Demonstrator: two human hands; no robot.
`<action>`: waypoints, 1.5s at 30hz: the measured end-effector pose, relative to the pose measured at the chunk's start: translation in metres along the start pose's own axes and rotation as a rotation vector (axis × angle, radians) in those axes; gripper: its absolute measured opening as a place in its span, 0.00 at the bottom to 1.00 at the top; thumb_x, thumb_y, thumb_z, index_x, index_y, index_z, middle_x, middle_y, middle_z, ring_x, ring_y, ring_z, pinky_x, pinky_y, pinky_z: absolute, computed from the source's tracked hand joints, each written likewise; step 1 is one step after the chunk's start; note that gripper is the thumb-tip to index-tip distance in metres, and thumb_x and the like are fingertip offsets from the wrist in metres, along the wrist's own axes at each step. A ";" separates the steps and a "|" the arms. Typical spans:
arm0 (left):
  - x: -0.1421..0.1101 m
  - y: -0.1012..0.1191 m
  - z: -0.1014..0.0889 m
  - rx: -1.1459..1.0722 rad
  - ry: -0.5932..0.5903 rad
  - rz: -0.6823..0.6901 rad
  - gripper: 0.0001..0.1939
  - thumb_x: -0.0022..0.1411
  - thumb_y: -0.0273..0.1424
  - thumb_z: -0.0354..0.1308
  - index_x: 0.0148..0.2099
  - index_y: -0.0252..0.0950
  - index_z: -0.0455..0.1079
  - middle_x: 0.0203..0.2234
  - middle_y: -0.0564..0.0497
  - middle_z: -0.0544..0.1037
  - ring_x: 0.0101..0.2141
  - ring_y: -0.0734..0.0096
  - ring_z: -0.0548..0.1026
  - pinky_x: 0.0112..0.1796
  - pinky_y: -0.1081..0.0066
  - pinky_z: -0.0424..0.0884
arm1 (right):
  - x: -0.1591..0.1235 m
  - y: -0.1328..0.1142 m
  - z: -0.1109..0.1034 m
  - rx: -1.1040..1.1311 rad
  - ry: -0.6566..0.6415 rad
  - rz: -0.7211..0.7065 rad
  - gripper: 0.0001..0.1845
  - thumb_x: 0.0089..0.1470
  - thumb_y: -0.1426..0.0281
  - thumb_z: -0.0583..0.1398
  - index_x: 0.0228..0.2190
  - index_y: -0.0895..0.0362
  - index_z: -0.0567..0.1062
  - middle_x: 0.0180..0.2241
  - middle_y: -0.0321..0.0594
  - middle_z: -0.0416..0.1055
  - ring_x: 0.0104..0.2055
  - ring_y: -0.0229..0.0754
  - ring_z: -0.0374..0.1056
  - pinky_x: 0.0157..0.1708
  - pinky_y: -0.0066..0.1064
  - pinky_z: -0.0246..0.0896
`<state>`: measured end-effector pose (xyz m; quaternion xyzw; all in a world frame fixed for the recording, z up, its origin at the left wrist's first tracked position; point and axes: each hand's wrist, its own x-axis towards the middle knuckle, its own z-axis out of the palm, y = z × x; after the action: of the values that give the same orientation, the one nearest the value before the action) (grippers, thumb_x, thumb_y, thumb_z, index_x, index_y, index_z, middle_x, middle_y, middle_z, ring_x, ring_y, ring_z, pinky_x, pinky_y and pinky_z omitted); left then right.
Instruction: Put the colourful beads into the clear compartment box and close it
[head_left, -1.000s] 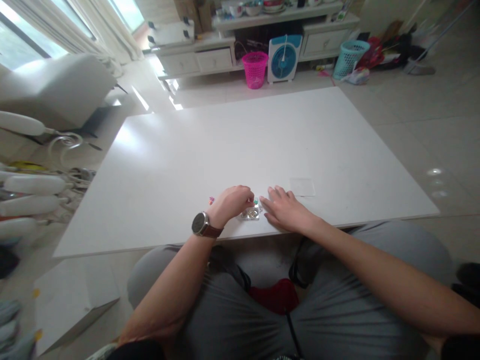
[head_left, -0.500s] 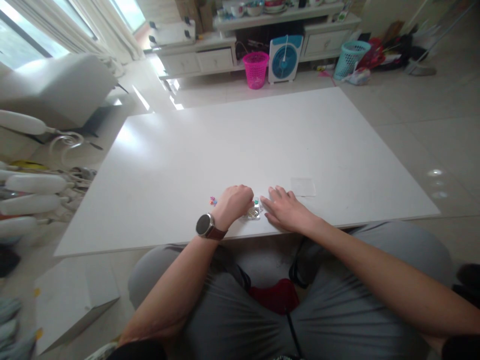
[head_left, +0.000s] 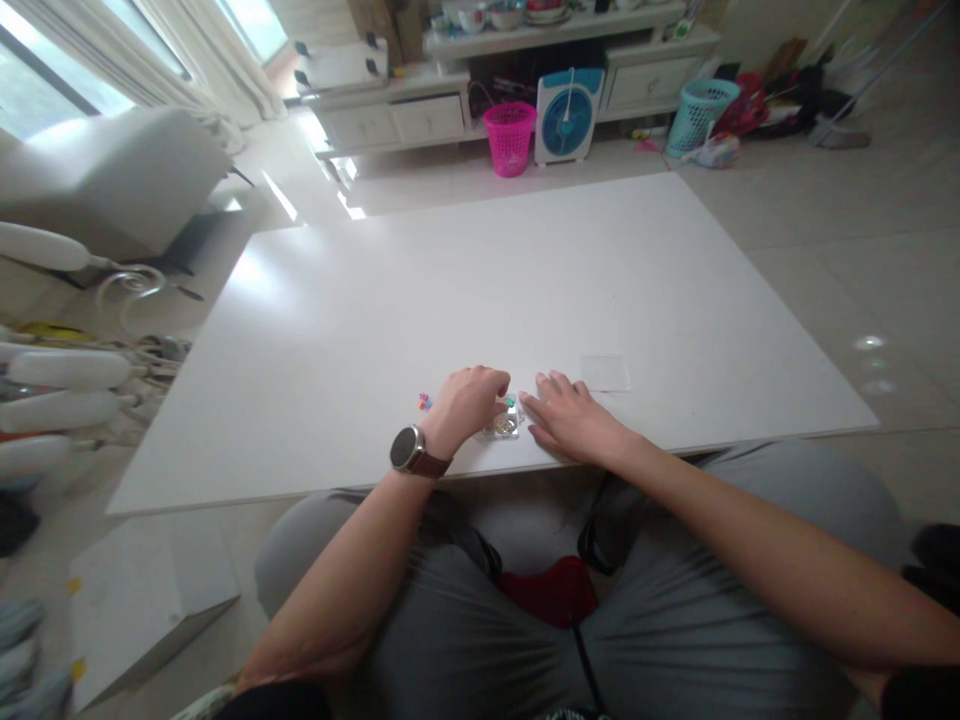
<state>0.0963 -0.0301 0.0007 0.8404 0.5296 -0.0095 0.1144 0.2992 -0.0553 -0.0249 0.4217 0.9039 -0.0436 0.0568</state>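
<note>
Since a second ago: left hand (head_left: 466, 402) sitting slightly farther from the near edge of the tabletop (head_left: 480, 290); otherwise little changing. Left hand curling over a small clear tray (head_left: 501, 427) of metallic bits at the near edge, fingertips pinching at something too small to tell. Right hand (head_left: 571, 417) lying flat and unclenched beside the tray, touching it. Small coloured pieces (head_left: 424, 402) lying left of the hand; clear lid (head_left: 604, 373) lying to the right. Sorting appearing under way, completion not judgeable.

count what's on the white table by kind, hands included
Hands: 2 (left hand, right hand)
Small clear box: 1
Clear flat lid: 1
Cluster of tiny coloured bits: 1, too small to identify
Total: 5
</note>
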 end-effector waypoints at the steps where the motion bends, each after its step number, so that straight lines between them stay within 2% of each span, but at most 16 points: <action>1: 0.000 0.000 0.000 -0.001 0.007 -0.002 0.05 0.60 0.33 0.60 0.39 0.39 0.74 0.34 0.49 0.80 0.33 0.66 0.75 0.33 0.70 0.64 | 0.000 0.000 0.000 0.000 -0.001 0.000 0.26 0.63 0.62 0.53 0.60 0.56 0.62 0.62 0.61 0.55 0.63 0.65 0.48 0.51 0.51 0.53; 8: 0.003 -0.001 0.003 -0.010 0.007 -0.027 0.07 0.62 0.32 0.58 0.43 0.40 0.72 0.35 0.49 0.80 0.35 0.67 0.75 0.35 0.70 0.65 | 0.001 0.000 0.001 0.000 -0.003 0.001 0.26 0.63 0.62 0.52 0.60 0.56 0.61 0.62 0.61 0.54 0.63 0.65 0.47 0.51 0.51 0.53; 15: 0.000 -0.009 -0.008 -0.082 0.005 -0.085 0.09 0.62 0.35 0.58 0.43 0.39 0.74 0.33 0.49 0.80 0.34 0.67 0.76 0.36 0.70 0.67 | 0.001 -0.001 0.001 0.009 -0.021 0.008 0.27 0.63 0.62 0.51 0.61 0.56 0.61 0.63 0.61 0.53 0.64 0.66 0.47 0.52 0.52 0.51; 24: -0.008 -0.051 -0.027 -0.186 0.044 -0.181 0.10 0.60 0.33 0.56 0.39 0.37 0.76 0.32 0.49 0.80 0.31 0.71 0.74 0.36 0.72 0.68 | 0.000 0.001 0.004 0.013 -0.036 0.009 0.27 0.64 0.61 0.51 0.62 0.56 0.60 0.63 0.60 0.53 0.64 0.65 0.46 0.52 0.52 0.51; 28: -0.013 -0.068 -0.031 -0.175 -0.008 -0.244 0.09 0.57 0.30 0.56 0.36 0.36 0.78 0.31 0.48 0.81 0.31 0.71 0.75 0.37 0.72 0.69 | 0.000 0.003 0.005 0.006 -0.024 0.000 0.27 0.64 0.61 0.51 0.62 0.55 0.60 0.63 0.60 0.53 0.63 0.65 0.47 0.52 0.51 0.52; 35: -0.015 -0.085 -0.023 -0.148 -0.177 -0.324 0.09 0.49 0.25 0.61 0.35 0.36 0.78 0.31 0.49 0.81 0.31 0.70 0.76 0.33 0.72 0.69 | 0.001 0.004 0.008 -0.006 -0.021 0.000 0.28 0.63 0.60 0.51 0.61 0.55 0.61 0.63 0.60 0.54 0.63 0.65 0.47 0.51 0.51 0.53; 39: -0.018 -0.093 -0.022 -0.143 -0.201 -0.349 0.13 0.46 0.24 0.61 0.37 0.35 0.79 0.34 0.47 0.82 0.33 0.68 0.76 0.32 0.72 0.69 | 0.000 0.003 0.007 -0.004 -0.024 0.002 0.28 0.63 0.60 0.50 0.62 0.55 0.60 0.63 0.60 0.53 0.64 0.65 0.47 0.52 0.52 0.52; 45: -0.022 -0.103 -0.019 -0.130 -0.189 -0.367 0.20 0.46 0.18 0.55 0.40 0.37 0.79 0.37 0.48 0.82 0.34 0.69 0.77 0.34 0.74 0.70 | 0.000 0.002 0.007 -0.006 -0.023 0.002 0.28 0.63 0.60 0.51 0.62 0.55 0.60 0.63 0.60 0.53 0.64 0.65 0.46 0.52 0.52 0.52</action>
<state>-0.0071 -0.0038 0.0034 0.7160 0.6602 -0.0746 0.2140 0.3012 -0.0543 -0.0315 0.4219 0.9029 -0.0457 0.0686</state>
